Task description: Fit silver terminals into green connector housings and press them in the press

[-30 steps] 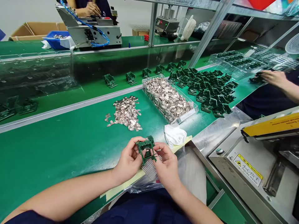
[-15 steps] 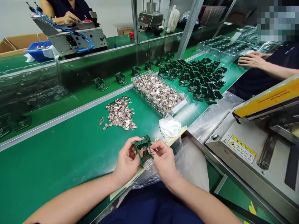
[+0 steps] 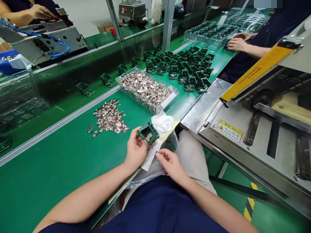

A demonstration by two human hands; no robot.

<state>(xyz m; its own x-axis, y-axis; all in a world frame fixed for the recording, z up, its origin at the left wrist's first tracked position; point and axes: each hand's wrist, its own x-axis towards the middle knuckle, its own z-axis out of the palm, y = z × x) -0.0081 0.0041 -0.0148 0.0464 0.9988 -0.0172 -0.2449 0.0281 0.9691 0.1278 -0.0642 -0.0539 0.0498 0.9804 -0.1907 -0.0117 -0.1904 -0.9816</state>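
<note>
A dark green plastic frame [image 3: 148,132] is held by my left hand [image 3: 136,149], its fingers wrapped round the left side. Below and right of it, a sheet with rows of small metal pieces [image 3: 151,155] lies at the table's edge over clear plastic. My right hand [image 3: 171,163] is at the sheet's right side, thumb and forefinger close together; whether a small piece is between them cannot be made out. A white cloth [image 3: 163,123] sits just behind the frame. Loose metal pieces [image 3: 110,116] form a pile on the green table [image 3: 73,161].
A clear box of metal pieces [image 3: 148,90] stands behind the cloth, with many green frames [image 3: 184,68] heaped beyond. At right is a metal machine [image 3: 225,119] with a yellow-edged cover. Another person's hands [image 3: 236,42] are near clear trays; a further person works at top left.
My right hand has left the green frame and moved down to the sheet's side. The frame is now in my left hand alone and turned. The view has shifted right.
</note>
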